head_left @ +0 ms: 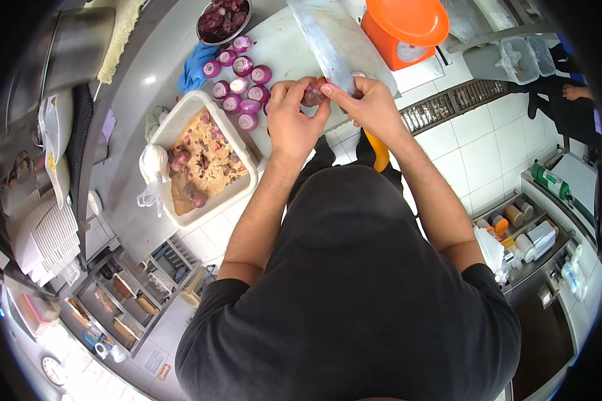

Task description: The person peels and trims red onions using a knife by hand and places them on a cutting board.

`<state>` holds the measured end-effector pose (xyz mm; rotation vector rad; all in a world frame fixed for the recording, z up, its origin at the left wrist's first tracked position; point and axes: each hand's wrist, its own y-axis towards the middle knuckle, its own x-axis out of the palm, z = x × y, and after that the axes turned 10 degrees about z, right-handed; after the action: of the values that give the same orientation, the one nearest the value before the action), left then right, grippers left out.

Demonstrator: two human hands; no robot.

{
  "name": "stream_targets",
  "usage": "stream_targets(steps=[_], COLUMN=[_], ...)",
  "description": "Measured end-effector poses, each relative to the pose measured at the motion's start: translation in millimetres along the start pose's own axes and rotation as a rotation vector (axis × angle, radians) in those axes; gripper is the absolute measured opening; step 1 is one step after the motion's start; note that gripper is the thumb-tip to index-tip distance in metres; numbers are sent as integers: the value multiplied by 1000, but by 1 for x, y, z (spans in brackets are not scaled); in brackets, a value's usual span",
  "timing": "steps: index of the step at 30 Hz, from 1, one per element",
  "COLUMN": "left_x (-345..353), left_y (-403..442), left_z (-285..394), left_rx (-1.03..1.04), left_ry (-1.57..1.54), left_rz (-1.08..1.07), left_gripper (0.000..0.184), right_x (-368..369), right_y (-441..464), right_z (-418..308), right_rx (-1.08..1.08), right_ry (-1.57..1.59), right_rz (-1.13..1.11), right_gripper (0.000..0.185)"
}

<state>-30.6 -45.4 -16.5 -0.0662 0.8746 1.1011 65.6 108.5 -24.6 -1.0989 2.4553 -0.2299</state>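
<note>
My left hand (292,115) is closed around a red onion (312,95) with its dark skin on. My right hand (370,107) grips a large knife (319,41), its broad blade pointing away over the white cutting board (274,40). The right thumb touches the onion. Beyond the right fingers, a bit of purple and white (358,74) shows beside the blade. Several peeled red onions (242,65) are grouped at the board's left side. Below my right wrist a yellow curved piece (380,152) shows; whether it is the knife's handle, I cannot tell.
Left of the board, a white tub (250,175) holds unpeeled onions and loose skins. A metal bowl (248,25) of onion skins and a blue cloth (197,65) lie behind it. An orange scale (389,47) stands at the right. Another person's hand (577,92) shows far right.
</note>
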Motion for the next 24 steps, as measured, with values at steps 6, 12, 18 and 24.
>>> stream_targets(steps=[6,12,18,24], left_x=[-1,8,10,16], left_y=[-2,-4,-7,-13], left_z=[-5,-27,-63,-67], left_rx=[85,-4,-617,-1010], left_ry=[184,228,-455,-1038], left_rz=[-10,-85,-370,-360], left_gripper=[38,42,36,40], right_x=[-4,-13,-16,-12], right_y=[1,7,29,36], right_z=[-7,-5,19,32], right_rx=[69,192,26,-57], right_ry=[89,245,-274,-572], right_rz=[-137,-217,-121,-47], right_gripper=[60,56,71,82])
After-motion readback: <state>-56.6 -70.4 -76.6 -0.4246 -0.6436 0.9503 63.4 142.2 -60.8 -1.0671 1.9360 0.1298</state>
